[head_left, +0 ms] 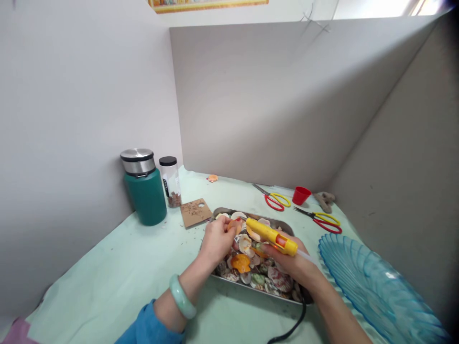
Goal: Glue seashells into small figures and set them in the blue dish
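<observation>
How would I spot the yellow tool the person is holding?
Find the metal tray of shells. Above it, the right hand grips the yellow tool, pointing toward the left hand. Unlike the scissors beyond, it is a thick barrel without loops.

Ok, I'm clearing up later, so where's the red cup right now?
In the head view, the red cup is right of centre near the back wall, just right of one pair of scissors and left of a grey-brown object.

Smooth plastic tool (263, 230), ridged shells (280, 279)
</observation>
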